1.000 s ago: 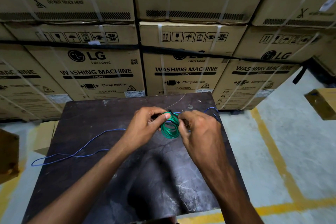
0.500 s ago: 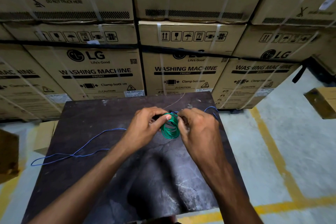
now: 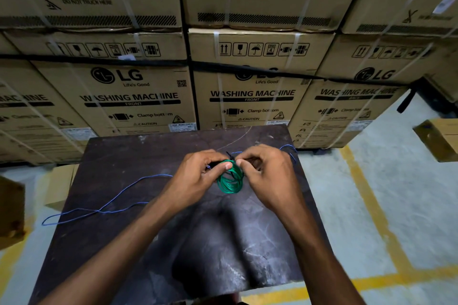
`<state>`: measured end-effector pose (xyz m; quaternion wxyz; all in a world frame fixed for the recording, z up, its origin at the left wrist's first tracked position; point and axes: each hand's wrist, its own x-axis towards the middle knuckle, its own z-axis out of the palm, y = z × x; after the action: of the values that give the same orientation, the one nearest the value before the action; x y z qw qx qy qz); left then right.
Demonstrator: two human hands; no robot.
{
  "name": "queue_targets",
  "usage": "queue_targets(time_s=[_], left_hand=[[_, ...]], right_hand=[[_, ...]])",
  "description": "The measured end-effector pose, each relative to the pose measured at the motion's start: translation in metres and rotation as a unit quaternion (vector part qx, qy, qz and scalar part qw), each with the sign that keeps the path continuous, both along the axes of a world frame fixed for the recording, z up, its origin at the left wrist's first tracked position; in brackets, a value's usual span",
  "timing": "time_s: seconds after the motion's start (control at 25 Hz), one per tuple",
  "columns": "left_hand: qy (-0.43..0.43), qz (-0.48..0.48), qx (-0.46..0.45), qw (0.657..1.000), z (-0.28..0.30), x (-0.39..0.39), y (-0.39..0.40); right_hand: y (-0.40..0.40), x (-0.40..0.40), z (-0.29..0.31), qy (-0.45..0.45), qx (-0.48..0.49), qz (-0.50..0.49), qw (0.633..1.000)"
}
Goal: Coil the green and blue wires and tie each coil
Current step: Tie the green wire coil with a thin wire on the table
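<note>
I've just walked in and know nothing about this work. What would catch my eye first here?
Most likely the bright green wire coil, pinched at its top between the left hand and right hand above the middle of the dark table. Next, the loose blue wire trailing across the table and past its left edge. Behind it all rises a wall of stacked washing machine cartons.

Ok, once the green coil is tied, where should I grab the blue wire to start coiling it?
Probably the looped end of the blue wire at the table's left edge, approached from the left with the left hand: it lies loose, uncovered and overhanging, while its far stretch runs behind the right hand.
</note>
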<state>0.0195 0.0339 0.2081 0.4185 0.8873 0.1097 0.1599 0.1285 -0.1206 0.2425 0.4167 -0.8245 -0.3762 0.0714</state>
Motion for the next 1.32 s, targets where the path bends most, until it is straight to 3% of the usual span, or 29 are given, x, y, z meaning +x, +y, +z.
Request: queue_targets(time_s=[0.2, 0.36, 0.48, 0.88, 1.04, 1.32], left_hand=[[0.009, -0.009, -0.02, 1.0, 0.001, -0.002, -0.001], [0.004, -0.031, -0.032, 0.999, 0.002, -0.002, -0.004], [0.007, -0.036, -0.047, 0.998, 0.001, -0.004, -0.006], [-0.008, -0.032, -0.049, 0.998, -0.005, -0.003, -0.001], [-0.006, 0.007, -0.091, 0.996, -0.011, -0.003, 0.0], [-0.029, -0.003, -0.083, 0.996, -0.008, -0.001, -0.003]], right_hand=[[0.005, 0.022, -0.004, 0.192, 0.037, -0.011, 0.981], [0.012, 0.026, -0.009, 0.347, 0.012, 0.063, 0.936], [0.013, 0.025, -0.012, 0.409, 0.049, 0.058, 0.91], [0.016, 0.024, -0.029, 0.39, 0.121, 0.02, 0.912], [0.015, 0.024, -0.031, 0.401, 0.116, 0.032, 0.908], [0.021, 0.021, -0.041, 0.405, 0.125, 0.002, 0.906]])
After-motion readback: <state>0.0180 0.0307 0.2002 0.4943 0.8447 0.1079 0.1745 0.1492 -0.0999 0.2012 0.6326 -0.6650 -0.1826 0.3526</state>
